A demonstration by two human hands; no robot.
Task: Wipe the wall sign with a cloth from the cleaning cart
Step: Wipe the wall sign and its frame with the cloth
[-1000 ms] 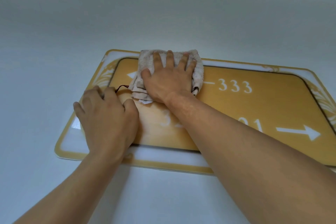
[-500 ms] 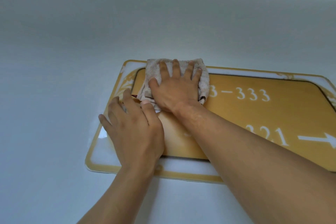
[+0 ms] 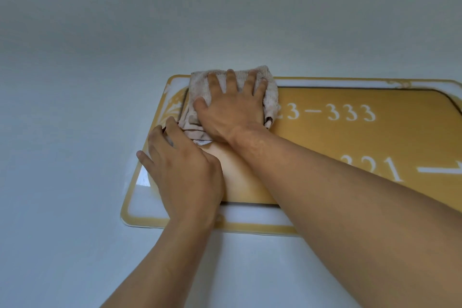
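A gold wall sign (image 3: 350, 137) with white numbers, a white arrow and a white-and-gold border hangs on the pale wall. A folded beige cloth (image 3: 200, 90) lies flat against the sign's upper left corner. My right hand (image 3: 235, 110) presses on the cloth with fingers spread. My left hand (image 3: 182, 170) rests flat on the sign's left part, just below the cloth, its fingertips touching the cloth's lower edge. My right forearm hides part of the lower row of numbers.
Plain pale wall (image 3: 175, 20) surrounds the sign on the left, above and below. The sign's right end runs out of the frame.
The cloth and my right hand have slid left along the sign's top to its upper left corner, uncovering more digits. My left hand stays pressed on the sign's left part.
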